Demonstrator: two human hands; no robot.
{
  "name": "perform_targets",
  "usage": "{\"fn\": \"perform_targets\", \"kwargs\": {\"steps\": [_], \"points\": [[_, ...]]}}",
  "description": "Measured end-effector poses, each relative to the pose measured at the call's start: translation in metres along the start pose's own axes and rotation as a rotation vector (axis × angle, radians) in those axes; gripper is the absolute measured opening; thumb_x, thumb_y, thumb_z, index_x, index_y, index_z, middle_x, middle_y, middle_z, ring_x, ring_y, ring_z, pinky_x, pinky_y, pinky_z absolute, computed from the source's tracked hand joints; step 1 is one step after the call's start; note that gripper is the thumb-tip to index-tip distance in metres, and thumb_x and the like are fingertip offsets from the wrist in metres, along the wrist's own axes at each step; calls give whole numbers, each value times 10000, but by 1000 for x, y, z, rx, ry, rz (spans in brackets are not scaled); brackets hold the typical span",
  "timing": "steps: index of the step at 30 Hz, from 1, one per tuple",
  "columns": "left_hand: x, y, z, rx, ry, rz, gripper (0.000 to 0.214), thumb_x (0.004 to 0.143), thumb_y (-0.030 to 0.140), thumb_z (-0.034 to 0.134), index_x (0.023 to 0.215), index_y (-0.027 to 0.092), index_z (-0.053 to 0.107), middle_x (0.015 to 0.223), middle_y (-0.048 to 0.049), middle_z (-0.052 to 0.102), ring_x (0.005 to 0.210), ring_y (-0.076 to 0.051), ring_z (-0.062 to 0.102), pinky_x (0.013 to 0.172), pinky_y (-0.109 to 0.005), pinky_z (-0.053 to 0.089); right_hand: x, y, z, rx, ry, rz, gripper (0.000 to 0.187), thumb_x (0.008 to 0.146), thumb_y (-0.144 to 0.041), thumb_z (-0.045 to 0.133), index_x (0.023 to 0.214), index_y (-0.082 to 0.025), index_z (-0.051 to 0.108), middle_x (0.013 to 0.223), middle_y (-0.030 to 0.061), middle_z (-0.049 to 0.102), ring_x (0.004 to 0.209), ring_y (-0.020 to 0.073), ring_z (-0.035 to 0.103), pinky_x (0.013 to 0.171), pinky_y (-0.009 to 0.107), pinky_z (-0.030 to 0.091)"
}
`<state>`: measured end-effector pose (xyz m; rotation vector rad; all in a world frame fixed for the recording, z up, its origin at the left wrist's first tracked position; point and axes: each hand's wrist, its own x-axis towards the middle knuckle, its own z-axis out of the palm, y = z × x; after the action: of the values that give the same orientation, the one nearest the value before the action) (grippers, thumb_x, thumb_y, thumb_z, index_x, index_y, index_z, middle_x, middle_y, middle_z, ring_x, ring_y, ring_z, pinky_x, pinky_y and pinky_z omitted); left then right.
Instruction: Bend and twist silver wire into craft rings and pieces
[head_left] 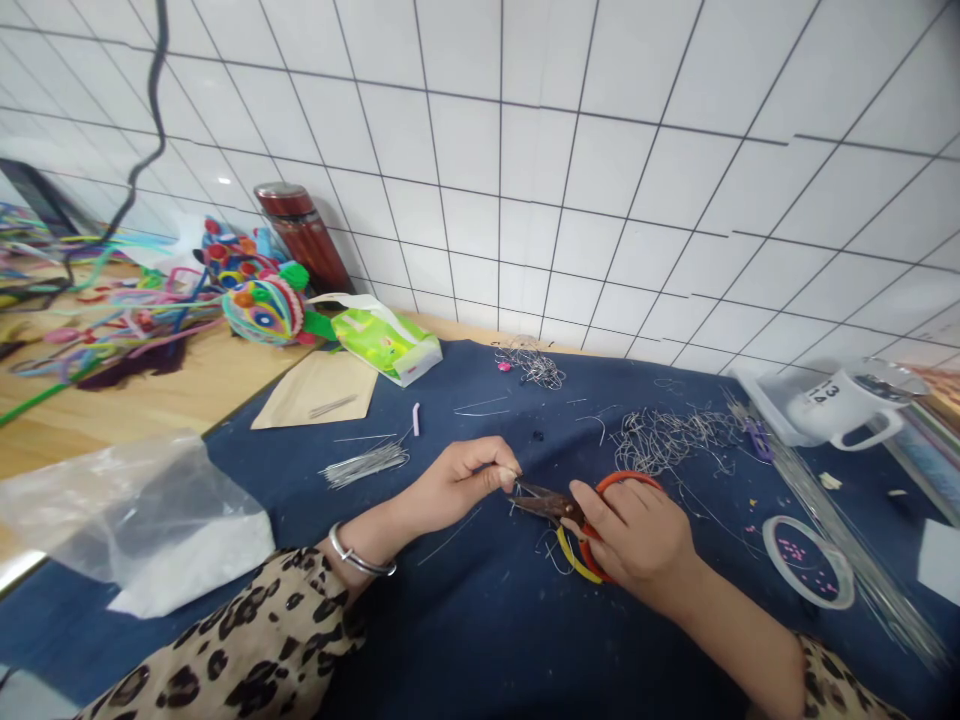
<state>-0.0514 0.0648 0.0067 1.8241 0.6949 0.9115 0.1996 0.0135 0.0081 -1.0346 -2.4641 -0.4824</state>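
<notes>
My right hand (pixel 637 530) is closed around the red and yellow handles of a pair of scissors (pixel 551 502), whose dark blades point left. The blades are slightly apart, close to the fingertips of my left hand (pixel 472 480). My left thumb and forefinger pinch a thin wire, of which only short ends show beside the blades. Left of that hand lies a bundle of straight cut wires (pixel 366 464), with a small lilac tube (pixel 416 419) above it. A large tangle of thin wire (pixel 667 440) sits beyond my right hand.
At back left are a green tissue pack (pixel 386 340), a red-brown flask (pixel 304 235) and a colourful craft ball (pixel 262 308). A plastic bag (pixel 187 540) lies at left. On the right are a white mug (pixel 855 405), a round dish (pixel 808 560) of pink beads and long wires (pixel 862 560).
</notes>
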Motion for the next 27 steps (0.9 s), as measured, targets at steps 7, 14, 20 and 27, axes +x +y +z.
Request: {"fn": "perform_targets", "kwargs": {"steps": [7,14,20,27], "points": [[-1,-1,-1,71,25,126,128,878,196,467,867,133,579,818,-65,551,796,-152,521,749,-312,416,13,-13,-8,926,-423,562,262,729,-402,641,893,-198,634,611,-26,509,529,85,458,499,195,380],[-1,-1,0,50,43,146,116,870,190,480,853,132,578,811,-65,550,795,-154,518,755,-316,418,18,-10,-17,1611,-728,812,385,753,-483,569,935,-144,580,558,-34,509,365,34,366,364,164,302],[-3,0,9,-99,43,18,204,870,260,493,747,123,579,742,-40,541,721,-133,515,699,-280,410,14,-21,-13,1424,-593,805,369,718,-438,635,941,-148,595,606,-36,466,465,48,399,438,172,336],[-2,-4,10,-215,1,-63,238,852,324,519,755,113,574,710,-31,544,677,-124,509,653,-259,396,6,-17,-2,669,-287,339,216,769,-362,611,859,-166,599,629,-13,505,551,95,437,543,226,356]]}}
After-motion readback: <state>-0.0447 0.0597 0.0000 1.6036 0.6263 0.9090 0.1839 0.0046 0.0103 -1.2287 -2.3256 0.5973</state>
